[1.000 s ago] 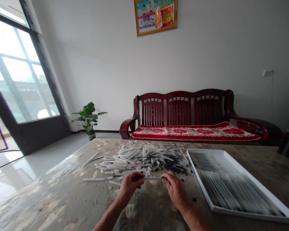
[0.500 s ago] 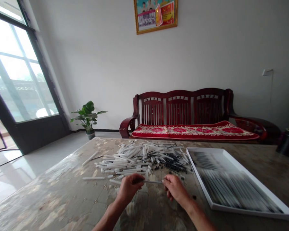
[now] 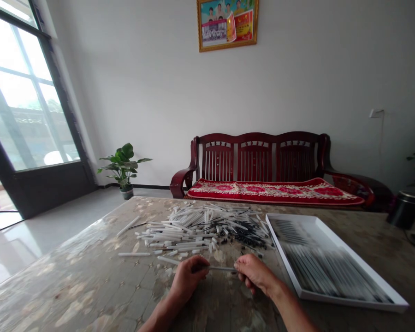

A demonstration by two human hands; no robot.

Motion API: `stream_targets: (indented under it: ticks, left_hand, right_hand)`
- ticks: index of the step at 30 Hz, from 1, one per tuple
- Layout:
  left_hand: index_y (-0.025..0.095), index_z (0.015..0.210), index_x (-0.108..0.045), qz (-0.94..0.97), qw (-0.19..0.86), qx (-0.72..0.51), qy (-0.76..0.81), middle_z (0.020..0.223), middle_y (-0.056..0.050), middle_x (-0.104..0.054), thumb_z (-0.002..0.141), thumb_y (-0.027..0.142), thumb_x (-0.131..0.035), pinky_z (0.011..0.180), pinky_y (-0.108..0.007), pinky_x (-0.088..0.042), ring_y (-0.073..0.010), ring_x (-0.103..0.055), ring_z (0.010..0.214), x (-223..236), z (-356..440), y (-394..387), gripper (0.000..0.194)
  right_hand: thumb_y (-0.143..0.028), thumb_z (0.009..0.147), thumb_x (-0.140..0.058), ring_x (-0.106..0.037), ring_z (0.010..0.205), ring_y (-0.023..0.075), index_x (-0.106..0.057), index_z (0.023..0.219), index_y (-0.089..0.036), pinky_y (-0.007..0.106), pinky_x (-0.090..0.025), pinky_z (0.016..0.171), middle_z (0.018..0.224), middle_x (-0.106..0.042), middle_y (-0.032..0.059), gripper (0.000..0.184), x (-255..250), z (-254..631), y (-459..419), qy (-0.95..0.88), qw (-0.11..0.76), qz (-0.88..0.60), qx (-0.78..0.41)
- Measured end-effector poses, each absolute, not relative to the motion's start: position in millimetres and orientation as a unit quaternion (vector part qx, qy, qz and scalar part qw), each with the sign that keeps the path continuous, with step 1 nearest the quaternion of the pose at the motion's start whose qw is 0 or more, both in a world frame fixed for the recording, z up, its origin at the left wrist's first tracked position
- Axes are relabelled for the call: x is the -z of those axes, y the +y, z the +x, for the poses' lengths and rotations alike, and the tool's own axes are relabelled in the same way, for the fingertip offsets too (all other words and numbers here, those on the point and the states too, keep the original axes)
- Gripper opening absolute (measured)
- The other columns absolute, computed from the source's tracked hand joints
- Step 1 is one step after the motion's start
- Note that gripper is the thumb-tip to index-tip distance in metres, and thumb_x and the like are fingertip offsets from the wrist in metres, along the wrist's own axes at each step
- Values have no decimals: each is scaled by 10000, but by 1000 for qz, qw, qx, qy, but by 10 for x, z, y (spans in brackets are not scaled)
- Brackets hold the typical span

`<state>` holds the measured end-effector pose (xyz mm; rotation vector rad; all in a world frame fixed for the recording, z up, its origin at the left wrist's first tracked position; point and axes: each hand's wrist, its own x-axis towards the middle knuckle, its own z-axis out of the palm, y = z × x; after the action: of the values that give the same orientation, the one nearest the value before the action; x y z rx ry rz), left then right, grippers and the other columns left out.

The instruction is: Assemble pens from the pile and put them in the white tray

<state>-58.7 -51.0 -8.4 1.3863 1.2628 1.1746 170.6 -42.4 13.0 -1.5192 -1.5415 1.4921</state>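
Note:
Between my two hands a thin pen [image 3: 222,268] is held level, just above the table. My left hand [image 3: 190,273] pinches its left end and my right hand [image 3: 251,272] grips its right end; the fingers hide both ends. Beyond them lies a loose heap of white pen barrels [image 3: 180,233], with dark refills and small black caps [image 3: 251,237] on its right side. To the right, a shallow white box [image 3: 299,288] holds rows of finished-looking pens [image 3: 339,272], somewhat blurred.
The patterned table [image 3: 90,272] spans the foreground. A single white barrel [image 3: 134,254] lies left of the heap. A black canister [image 3: 405,210] stands at the right. Behind are a red wooden bench [image 3: 254,154], a potted plant [image 3: 124,163] and a glass door [image 3: 38,106].
The view has shifted slightly. Both hands are a little lower in the picture, the pen still between them, and more of its length shows between the fingers.

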Motion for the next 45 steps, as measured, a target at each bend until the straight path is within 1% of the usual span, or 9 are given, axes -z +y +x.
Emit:
stream_targets:
  ticks: [6,13,16,19,23,26,36,42,45]
  left_hand:
    - [176,737,-688,549,472,-487,489,628,16,-646,563,209,-740,577,-252,-458,-143,-577,576,152,-595,-471,185]
    - [202,1221,-581,528,530,-510,425,1004,-80,-670,520,426,-856,620,-272,-481,-140,-619,660,147,-683,-433,785]
    - [213,1301,-515,518,525,-518,433,1026,-89,-658,546,514,-828,630,-295,-497,-154,-628,675,172,-689,-420,871]
    - [203,1246,-566,544,495,-495,464,974,-71,-678,571,525,-797,604,-293,-498,-133,-591,608,207,-670,-404,783]
    - [194,1018,-692,636,435,-403,493,905,-48,-718,647,422,-729,629,-277,-495,-165,-619,657,244,-661,-392,437]
    - [211,951,-720,685,381,-355,509,786,-12,-724,691,369,-670,670,-268,-490,-184,-638,687,249,-666,-400,308]
    - [259,865,-753,722,339,-337,501,772,-2,-740,706,390,-624,703,-276,-511,-213,-650,726,228,-671,-412,243]
    - [271,835,-755,722,330,-334,508,705,10,-719,699,442,-629,659,-265,-508,-201,-625,666,293,-678,-382,253]
    - [284,825,-757,722,330,-333,509,716,12,-723,696,485,-634,670,-271,-514,-205,-627,668,306,-688,-366,269]
  right_hand:
    - [-378,812,-557,-370,308,49,-517,663,-192,147,-268,328,486,-546,-67,242,-121,1725,-386,-565,235,-546,-573]
    - [-451,756,-625,-426,363,54,-560,687,-179,144,-289,350,545,-616,-36,289,-162,1776,-338,-568,243,-498,-609]
    - [-442,720,-672,-450,380,60,-571,725,-171,152,-316,355,581,-644,-22,289,-218,1817,-316,-541,283,-481,-629]
    - [-438,703,-699,-490,414,67,-570,747,-167,163,-364,390,611,-657,-14,303,-304,1878,-269,-517,324,-485,-626]
    - [-468,726,-683,-554,493,78,-557,786,-177,172,-407,450,673,-666,-9,322,-409,2010,-164,-485,399,-503,-594]
    - [-466,759,-656,-587,557,79,-563,824,-182,179,-436,505,738,-675,0,305,-458,2197,-85,-463,452,-522,-556]
    - [-297,685,-631,-458,504,96,-562,636,-183,201,-295,475,587,-589,-29,142,-539,3479,-112,-436,494,-662,-357]
    - [-264,637,-609,-454,545,118,-526,514,-185,231,-315,538,502,-515,-40,167,-457,3969,-138,-440,478,-704,-287]
    - [-320,649,-615,-452,519,119,-531,556,-191,232,-306,510,506,-502,-45,180,-397,4071,-134,-445,469,-709,-282]
